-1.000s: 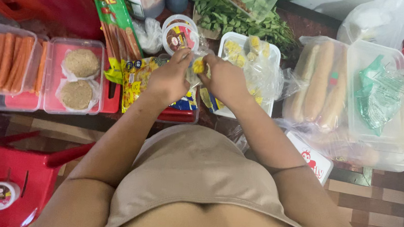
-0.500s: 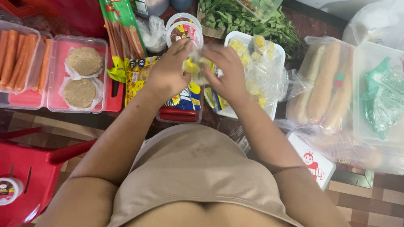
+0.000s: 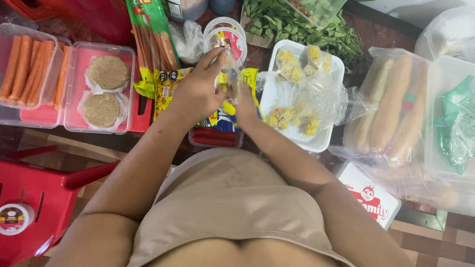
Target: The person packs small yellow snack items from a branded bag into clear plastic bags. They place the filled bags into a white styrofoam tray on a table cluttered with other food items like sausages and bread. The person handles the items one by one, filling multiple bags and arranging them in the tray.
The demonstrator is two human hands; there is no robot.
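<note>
Head cam: left hand point(image 3: 196, 92) + right hand point(image 3: 245, 109) fingers pinch clear bag point(image 3: 228, 79) w/ yellow pieces, held above white tray point(image 3: 286, 48). Risk: thin film slips, pieces spill.

A dark table point(image 3: 386, 35) crowded with food.
Toward the left edge lie a clear box of sausages point(image 3: 24, 71) and a box of round patties point(image 3: 103, 89); mid-table a white tray of yellow dumplings point(image 3: 300, 93); leafy greens point(image 3: 294, 21) along the far edge; bagged bread rolls point(image 3: 393, 104) toward the right.
</note>
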